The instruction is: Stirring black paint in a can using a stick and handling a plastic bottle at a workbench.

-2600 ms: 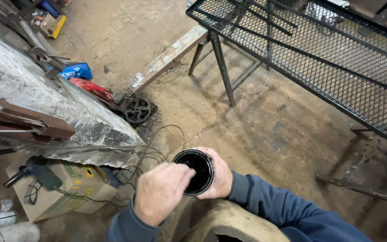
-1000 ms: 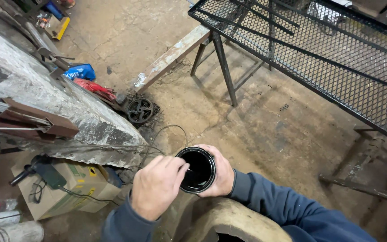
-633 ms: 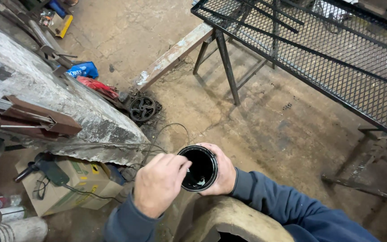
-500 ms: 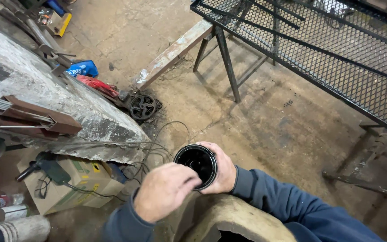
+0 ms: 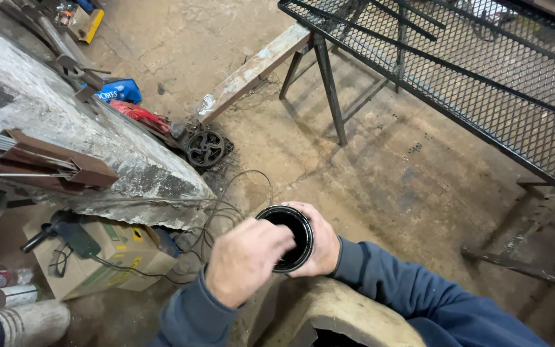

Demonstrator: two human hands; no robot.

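Now the black can [image 5: 285, 238] is held low in the middle of the frame, its open mouth tilted toward the camera, and it is cupped from behind by the right hand [image 5: 319, 247], whose fingers are wrapped around its far wall. Compared with a second ago, the left hand [image 5: 246, 262] is found lower and flatter: its fingers, then arched up over the rim, are now laid together across the near lip, with the tips reaching into the dark opening. Whether anything is pinched between those fingertips cannot be told, since the inside is black. The can itself is hardly shifted. A wheel [image 5: 205, 148] and a metal mesh table [image 5: 457, 77] are seen on the concrete floor [image 5: 380, 173] above.
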